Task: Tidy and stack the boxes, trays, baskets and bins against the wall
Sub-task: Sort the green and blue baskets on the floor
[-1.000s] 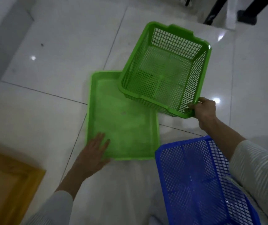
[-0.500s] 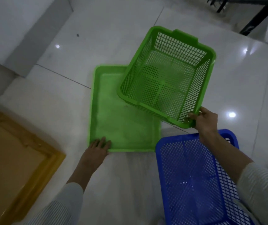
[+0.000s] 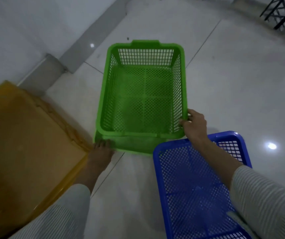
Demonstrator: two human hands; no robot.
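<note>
Nearest, a blue perforated plastic basket (image 3: 195,190) lies on the floor under the right forearm. Beyond it, the left hand (image 3: 101,153) touches the near corner of a flat green plastic tray (image 3: 134,144); whether its fingers curl round the edge, I cannot tell. The right hand (image 3: 192,125) grips the near right rim corner of the green mesh plastic basket (image 3: 143,94), which sits over the tray. Both look light, stiff and best held by the rims.

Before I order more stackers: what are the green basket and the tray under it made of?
Green basket: apparently moulded plastic, glossy rim, perforated walls and floor. Green tray: likely the same plastic, solid, duller; mostly hidden beneath the basket.
</note>
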